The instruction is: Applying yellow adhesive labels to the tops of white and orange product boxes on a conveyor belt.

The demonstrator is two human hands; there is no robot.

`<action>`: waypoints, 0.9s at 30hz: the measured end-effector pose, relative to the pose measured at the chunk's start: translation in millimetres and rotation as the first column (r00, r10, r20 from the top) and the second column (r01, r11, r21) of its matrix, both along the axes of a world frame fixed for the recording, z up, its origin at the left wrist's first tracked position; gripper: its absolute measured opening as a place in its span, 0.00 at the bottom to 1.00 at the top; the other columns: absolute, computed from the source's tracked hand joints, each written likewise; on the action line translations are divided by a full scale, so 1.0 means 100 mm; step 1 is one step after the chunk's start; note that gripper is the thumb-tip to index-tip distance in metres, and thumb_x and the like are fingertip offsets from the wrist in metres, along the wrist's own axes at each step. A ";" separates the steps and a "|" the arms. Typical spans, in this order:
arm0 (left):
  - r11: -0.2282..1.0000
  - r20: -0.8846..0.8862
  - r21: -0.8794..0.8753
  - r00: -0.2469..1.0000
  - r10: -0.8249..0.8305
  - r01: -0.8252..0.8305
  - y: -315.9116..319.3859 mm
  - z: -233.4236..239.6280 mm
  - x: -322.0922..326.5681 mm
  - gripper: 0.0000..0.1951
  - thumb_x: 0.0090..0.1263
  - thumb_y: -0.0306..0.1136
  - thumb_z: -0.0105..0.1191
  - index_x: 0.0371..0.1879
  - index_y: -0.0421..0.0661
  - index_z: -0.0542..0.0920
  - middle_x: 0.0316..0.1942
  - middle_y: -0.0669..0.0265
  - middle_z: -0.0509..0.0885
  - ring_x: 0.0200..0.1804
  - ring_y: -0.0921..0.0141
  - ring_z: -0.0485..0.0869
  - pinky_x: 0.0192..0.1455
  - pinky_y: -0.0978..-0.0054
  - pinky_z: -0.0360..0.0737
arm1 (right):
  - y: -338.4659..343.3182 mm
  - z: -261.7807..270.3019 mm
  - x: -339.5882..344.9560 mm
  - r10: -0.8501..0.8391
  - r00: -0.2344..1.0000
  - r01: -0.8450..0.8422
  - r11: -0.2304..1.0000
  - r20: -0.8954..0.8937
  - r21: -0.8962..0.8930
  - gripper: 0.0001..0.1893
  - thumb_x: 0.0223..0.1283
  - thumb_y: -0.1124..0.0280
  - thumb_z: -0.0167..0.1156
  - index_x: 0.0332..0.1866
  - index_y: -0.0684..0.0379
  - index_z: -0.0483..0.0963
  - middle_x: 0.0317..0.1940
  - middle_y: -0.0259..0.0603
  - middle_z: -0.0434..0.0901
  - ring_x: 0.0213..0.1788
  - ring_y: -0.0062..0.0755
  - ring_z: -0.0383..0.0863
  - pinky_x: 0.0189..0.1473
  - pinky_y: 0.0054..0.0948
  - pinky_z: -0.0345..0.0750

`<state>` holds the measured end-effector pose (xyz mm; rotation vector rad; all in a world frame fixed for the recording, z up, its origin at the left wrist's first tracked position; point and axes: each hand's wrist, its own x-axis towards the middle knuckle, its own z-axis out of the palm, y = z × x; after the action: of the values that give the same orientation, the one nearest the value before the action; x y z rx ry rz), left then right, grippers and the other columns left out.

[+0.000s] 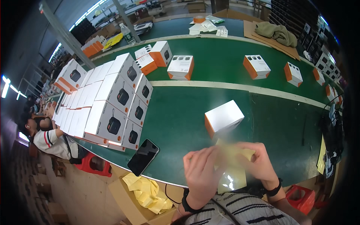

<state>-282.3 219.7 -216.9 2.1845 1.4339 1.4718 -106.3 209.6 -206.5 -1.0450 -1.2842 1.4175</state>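
Both my hands are at a thin yellow sheet (232, 180) with a glossy lower part, just above the table's near edge. My left hand (201, 171) is curled at the sheet's left side. My right hand (263, 163) pinches its upper right corner between thumb and fingers. A blur covers the spot between my hands, so the fingertips there are hard to make out. Just beyond them, a white and orange product carton (224, 116) lies on the green table (180, 112), its blank white face upward.
Stacked printed cartons (112, 98) fill the table's left side, with a smartphone (143, 157) near them. Beyond a pale rail (202, 84), several cartons (180, 67) stand on a green surface. A cardboard box (132, 197) below holds crumpled yellow sheets (149, 194). Another person (53, 143) sits left.
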 end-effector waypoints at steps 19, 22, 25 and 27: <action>0.985 -0.132 -0.139 0.983 -0.125 0.107 -0.05 -0.25 0.22 0.12 0.61 0.27 0.65 0.42 0.39 0.81 0.43 0.60 0.85 0.45 0.62 0.83 0.51 0.67 0.75 | -0.08 -0.25 0.10 -0.215 0.953 0.164 0.958 0.213 0.235 0.14 0.63 0.83 0.56 0.53 0.73 0.80 0.39 0.44 0.86 0.39 0.22 0.81 0.43 0.22 0.77; 0.972 -0.187 -0.212 0.973 -0.138 0.098 -0.02 -0.21 0.23 0.11 0.59 0.26 0.65 0.40 0.39 0.81 0.40 0.61 0.85 0.43 0.62 0.83 0.49 0.66 0.76 | -0.06 -0.20 0.11 -0.145 0.967 0.108 0.978 0.210 0.179 0.15 0.62 0.84 0.56 0.53 0.73 0.79 0.39 0.45 0.86 0.40 0.22 0.81 0.45 0.23 0.78; 0.970 -0.112 -0.226 0.987 -0.118 0.091 -0.03 -0.21 0.22 0.12 0.57 0.24 0.65 0.40 0.39 0.82 0.39 0.62 0.87 0.41 0.62 0.85 0.47 0.67 0.77 | -0.07 -0.22 0.14 -0.149 0.974 0.133 0.985 0.168 0.105 0.15 0.63 0.84 0.55 0.54 0.72 0.80 0.40 0.45 0.86 0.41 0.21 0.81 0.46 0.22 0.78; 0.980 0.030 -0.149 0.992 -0.126 0.129 0.00 -0.20 0.16 0.12 0.56 0.22 0.66 0.40 0.40 0.84 0.39 0.62 0.89 0.38 0.62 0.86 0.45 0.68 0.78 | -0.05 -0.23 0.15 -0.162 0.981 0.156 0.986 0.111 0.055 0.16 0.64 0.84 0.55 0.55 0.71 0.79 0.40 0.44 0.86 0.41 0.20 0.81 0.45 0.22 0.78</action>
<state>-265.9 220.1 -237.0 2.1206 1.3250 1.2953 -91.8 205.0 -229.5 -1.1858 -1.2790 1.2171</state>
